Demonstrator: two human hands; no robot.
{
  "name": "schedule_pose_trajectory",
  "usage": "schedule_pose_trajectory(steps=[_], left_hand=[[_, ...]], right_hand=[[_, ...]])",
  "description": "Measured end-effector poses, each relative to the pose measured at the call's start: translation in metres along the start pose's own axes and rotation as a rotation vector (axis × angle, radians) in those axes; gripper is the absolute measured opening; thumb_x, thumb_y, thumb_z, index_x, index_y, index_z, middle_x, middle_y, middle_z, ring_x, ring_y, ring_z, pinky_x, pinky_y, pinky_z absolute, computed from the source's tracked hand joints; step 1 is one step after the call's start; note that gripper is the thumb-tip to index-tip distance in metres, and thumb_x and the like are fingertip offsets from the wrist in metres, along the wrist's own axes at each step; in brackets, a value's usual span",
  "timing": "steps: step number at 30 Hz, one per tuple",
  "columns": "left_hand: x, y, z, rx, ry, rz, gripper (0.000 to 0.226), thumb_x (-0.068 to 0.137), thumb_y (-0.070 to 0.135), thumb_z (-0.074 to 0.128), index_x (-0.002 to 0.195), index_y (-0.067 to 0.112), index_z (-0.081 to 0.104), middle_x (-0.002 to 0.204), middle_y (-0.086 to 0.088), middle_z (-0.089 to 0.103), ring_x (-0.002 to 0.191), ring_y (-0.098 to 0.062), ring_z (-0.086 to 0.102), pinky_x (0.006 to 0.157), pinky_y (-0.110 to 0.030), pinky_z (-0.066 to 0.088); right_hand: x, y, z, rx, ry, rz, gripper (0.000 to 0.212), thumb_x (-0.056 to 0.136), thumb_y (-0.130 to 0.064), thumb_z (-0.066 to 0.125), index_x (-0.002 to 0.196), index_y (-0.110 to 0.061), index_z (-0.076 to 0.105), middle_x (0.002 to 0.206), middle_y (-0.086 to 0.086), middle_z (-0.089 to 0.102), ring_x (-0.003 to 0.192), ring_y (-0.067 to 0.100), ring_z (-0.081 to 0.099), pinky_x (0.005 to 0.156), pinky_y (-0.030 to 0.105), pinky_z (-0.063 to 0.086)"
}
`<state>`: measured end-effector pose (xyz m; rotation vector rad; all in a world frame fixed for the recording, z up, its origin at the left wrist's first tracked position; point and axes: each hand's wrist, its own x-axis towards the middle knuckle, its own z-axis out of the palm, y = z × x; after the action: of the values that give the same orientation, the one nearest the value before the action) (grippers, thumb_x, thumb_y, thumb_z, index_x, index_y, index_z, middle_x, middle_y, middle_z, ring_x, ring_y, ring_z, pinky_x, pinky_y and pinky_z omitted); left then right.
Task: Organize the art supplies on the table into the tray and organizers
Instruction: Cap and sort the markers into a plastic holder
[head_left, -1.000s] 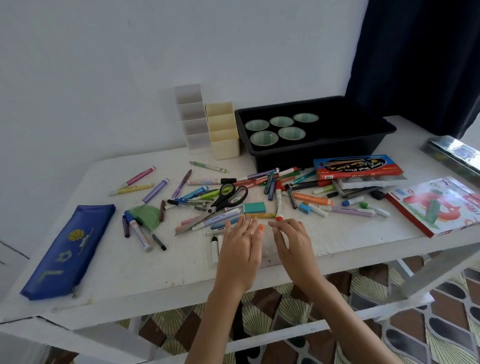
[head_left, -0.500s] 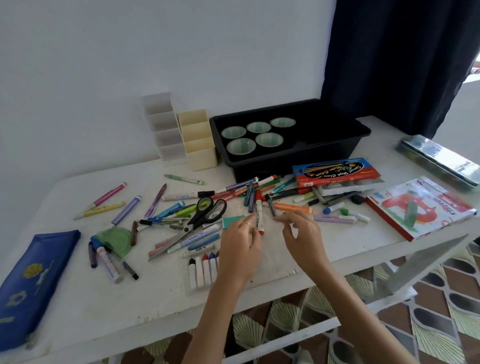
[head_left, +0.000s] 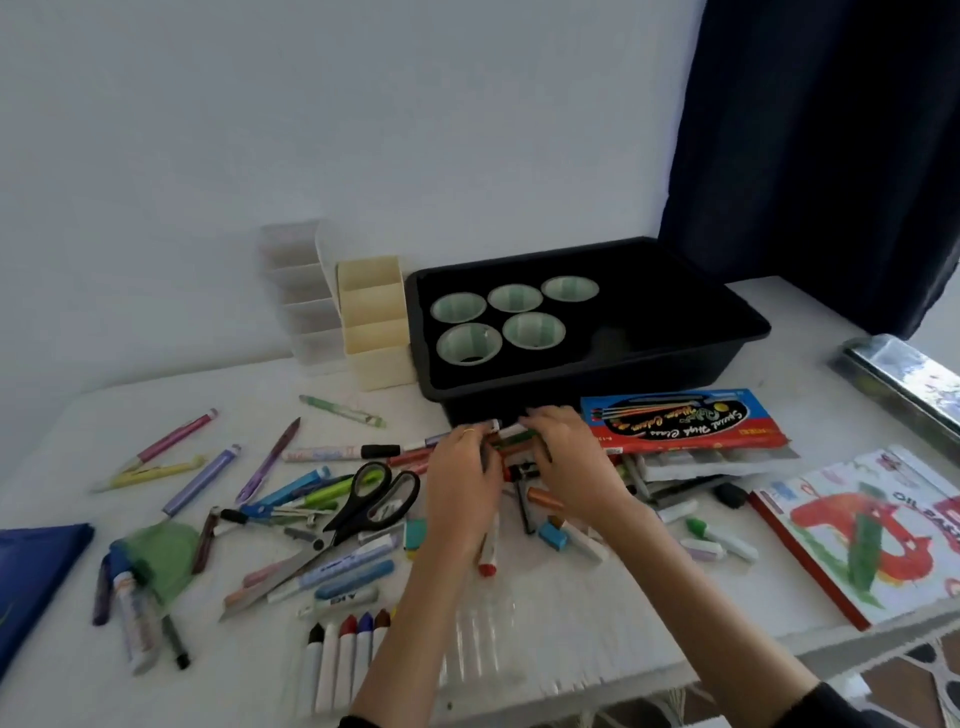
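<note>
On the white table (head_left: 623, 597), left hand (head_left: 460, 483) and right hand (head_left: 571, 467) both curl round loose coloured plastic markers (head_left: 514, 440) just short of the black plastic tray (head_left: 649, 374) at twelve o'clock, so a lopsided lift probably drops several before its rim.

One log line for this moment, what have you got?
phase: gathering | left hand: grips markers | right hand: grips markers | site: before black tray | tray contents: five cups

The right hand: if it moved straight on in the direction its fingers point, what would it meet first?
Probably the front wall of the black tray, just beyond the fingertips. The right hand points away from the person, over the markers it grips; the gap between hand and tray is hard to judge.
</note>
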<state>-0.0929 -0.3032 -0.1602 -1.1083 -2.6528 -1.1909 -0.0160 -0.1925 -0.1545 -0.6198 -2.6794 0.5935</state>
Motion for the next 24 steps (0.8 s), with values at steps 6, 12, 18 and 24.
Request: schedule_pose_trajectory(steps=[6, 12, 18, 24], left_hand=[[0.02, -0.006, 0.013, 0.167, -0.011, -0.02, 0.031, 0.084, 0.003, 0.056, 0.113, 0.004, 0.064, 0.109, -0.017, 0.062, 0.1, -0.033, 0.056, 0.085, -0.038, 0.044], [0.021, -0.017, 0.026, 0.317, 0.048, 0.011, 0.022, 0.071, 0.008, 0.063, 0.093, 0.005, 0.066, 0.094, -0.016, 0.06, 0.082, -0.035, 0.057, 0.069, -0.039, 0.05], [0.01, -0.02, 0.033, 0.336, 0.103, -0.004, 0.03, 0.071, 0.025, 0.051, 0.096, 0.013, 0.063, 0.095, -0.009, 0.06, 0.084, -0.029, 0.056, 0.069, -0.036, 0.046], [0.005, -0.02, 0.027, 0.349, 0.073, -0.009, 0.026, 0.072, 0.023, 0.053, 0.093, 0.014, 0.064, 0.093, -0.004, 0.061, 0.085, -0.026, 0.058, 0.071, -0.036, 0.046]], right_hand=[[0.028, 0.012, 0.005, -0.303, -0.068, -0.102, 0.044, 0.088, -0.005, 0.05, 0.13, -0.018, 0.05, 0.13, 0.004, 0.049, 0.121, 0.023, 0.04, 0.097, 0.034, 0.032], [0.034, 0.017, 0.01, -0.443, -0.1, -0.13, 0.045, 0.085, -0.003, 0.052, 0.129, -0.013, 0.049, 0.134, 0.011, 0.039, 0.123, 0.031, 0.036, 0.101, 0.041, 0.031], [0.033, 0.02, 0.009, -0.388, -0.086, -0.17, 0.038, 0.083, -0.004, 0.057, 0.12, -0.012, 0.05, 0.123, 0.006, 0.052, 0.116, 0.026, 0.043, 0.094, 0.034, 0.035], [0.024, 0.017, 0.001, -0.318, -0.109, -0.179, 0.031, 0.085, -0.003, 0.054, 0.111, -0.018, 0.052, 0.112, 0.0, 0.06, 0.11, 0.02, 0.048, 0.09, 0.032, 0.032]])
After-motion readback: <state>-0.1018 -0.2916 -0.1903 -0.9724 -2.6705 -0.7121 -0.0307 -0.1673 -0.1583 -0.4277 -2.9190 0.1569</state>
